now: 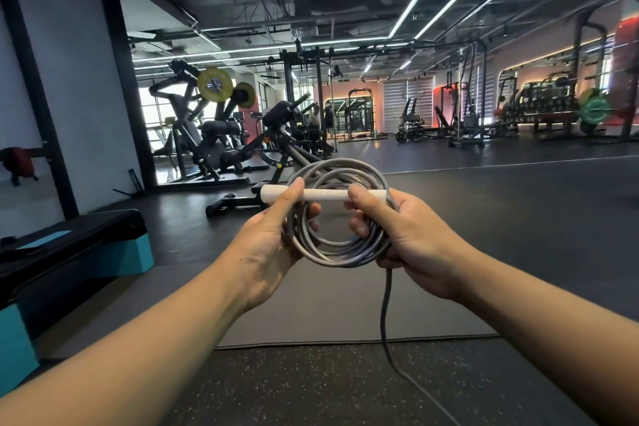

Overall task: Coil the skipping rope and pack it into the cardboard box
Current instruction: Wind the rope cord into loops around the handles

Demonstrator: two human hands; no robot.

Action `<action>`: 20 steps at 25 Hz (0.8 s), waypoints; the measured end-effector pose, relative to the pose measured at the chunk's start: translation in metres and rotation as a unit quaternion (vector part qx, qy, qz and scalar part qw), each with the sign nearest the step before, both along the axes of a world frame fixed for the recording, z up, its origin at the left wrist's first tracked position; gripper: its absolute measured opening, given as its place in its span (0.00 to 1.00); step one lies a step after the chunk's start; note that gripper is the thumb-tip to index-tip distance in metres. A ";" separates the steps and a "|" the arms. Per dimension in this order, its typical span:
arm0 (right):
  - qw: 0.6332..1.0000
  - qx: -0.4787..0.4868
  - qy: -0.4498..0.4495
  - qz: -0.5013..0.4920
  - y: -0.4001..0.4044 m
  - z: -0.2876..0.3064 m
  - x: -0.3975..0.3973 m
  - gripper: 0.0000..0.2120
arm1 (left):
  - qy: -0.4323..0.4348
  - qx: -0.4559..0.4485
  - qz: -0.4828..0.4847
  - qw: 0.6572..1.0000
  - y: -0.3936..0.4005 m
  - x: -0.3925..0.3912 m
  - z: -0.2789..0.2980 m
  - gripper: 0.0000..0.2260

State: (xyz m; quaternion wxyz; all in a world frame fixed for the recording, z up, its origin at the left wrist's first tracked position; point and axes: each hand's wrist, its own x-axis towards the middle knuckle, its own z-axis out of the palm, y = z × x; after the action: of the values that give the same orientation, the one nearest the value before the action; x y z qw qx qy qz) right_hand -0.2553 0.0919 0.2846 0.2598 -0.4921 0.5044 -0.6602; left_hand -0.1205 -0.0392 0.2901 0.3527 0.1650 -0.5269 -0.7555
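Several grey rope (340, 249) loops, white handle (321, 195)

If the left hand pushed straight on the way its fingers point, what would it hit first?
Probably the right hand: the left hand points right across the coil both hold, though depth is unclear.

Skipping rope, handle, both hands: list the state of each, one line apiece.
skipping rope: mostly coiled in loops, one tail hanging loose to the floor.
white handle: lying across the coil, pinched at both ends.
left hand: grip on handle and coil.
right hand: grip on handle and coil.
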 end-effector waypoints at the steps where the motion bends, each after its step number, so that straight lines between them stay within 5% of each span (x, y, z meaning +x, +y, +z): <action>1: 1.000 -0.003 0.005 -0.004 -0.001 0.000 0.000 0.15 | -0.016 -0.004 -0.015 1.000 0.000 0.003 0.001 0.16; 4: 0.999 0.012 0.035 0.004 0.001 0.001 -0.005 0.10 | -0.082 -0.052 -0.049 0.994 -0.008 0.015 0.003 0.17; 7: 0.996 0.055 0.077 0.007 0.008 0.005 -0.015 0.09 | -0.159 -0.199 -0.028 0.967 -0.030 0.027 0.018 0.27; 13: 0.971 0.130 0.198 0.037 0.016 0.027 -0.023 0.13 | -0.327 -0.543 -0.123 0.764 -0.002 0.003 0.078 0.43; 16: 0.951 0.166 0.256 0.057 0.017 0.038 -0.026 0.09 | -0.375 -0.607 -0.150 0.685 0.013 -0.017 0.084 0.33; 18: 0.934 0.194 0.293 0.069 0.019 0.041 -0.030 0.10 | -0.378 -0.600 -0.177 0.682 0.011 -0.020 0.080 0.22; 20: 0.921 0.215 0.314 0.077 0.021 0.043 -0.034 0.10 | -0.369 -0.543 -0.223 0.720 0.010 -0.017 0.074 0.13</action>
State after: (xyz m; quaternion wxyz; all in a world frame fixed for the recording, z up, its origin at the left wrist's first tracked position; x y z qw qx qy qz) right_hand -0.2890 0.1129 0.3279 0.2378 -0.6440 0.6506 -0.3248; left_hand -0.1380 -0.0291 0.3638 -0.0194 0.0889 -0.9570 -0.2754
